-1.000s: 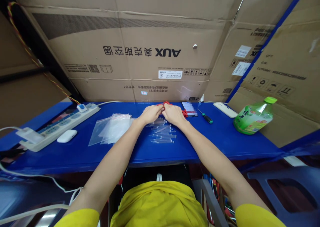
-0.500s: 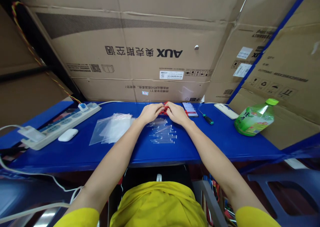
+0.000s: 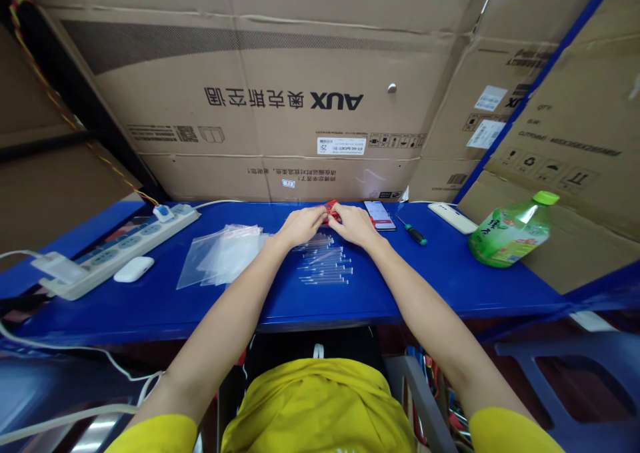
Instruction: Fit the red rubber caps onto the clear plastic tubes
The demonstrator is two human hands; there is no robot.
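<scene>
At the far middle of the blue workbench [image 3: 440, 280], seen from the head camera, I have both hands brought together. My left hand [image 3: 300, 226] and my right hand [image 3: 354, 224] meet fingertip to fingertip, and both pinch a small red piece [image 3: 331, 206] that shows just above the knuckles. It is too small and too covered for me to name it more closely. The fingers of each hand are curled shut on it, so neither hand is spread.

Just near of my hands lies a row of clear thin tubes [image 3: 325, 264], set side by side on the bench, some of them partly under my wrists. Left of the tubes sits a loose stack of clear zip bags [image 3: 223, 261], flat on the bench surface. Further left I see a white mouse [image 3: 133, 268] and, beyond it, a long power strip [image 3: 115, 252] running to the far left with a plug in its far end.

Right of my right hand lies a phone [image 3: 380, 214] face up, then a small screwdriver [image 3: 414, 233] with a green handle, then a white remote-like bar [image 3: 453, 217]. Well to the right, a green drink bottle [image 3: 510, 232] lies tilted on its side. Big cardboard boxes [image 3: 280, 100] wall off the far edge of the bench.
</scene>
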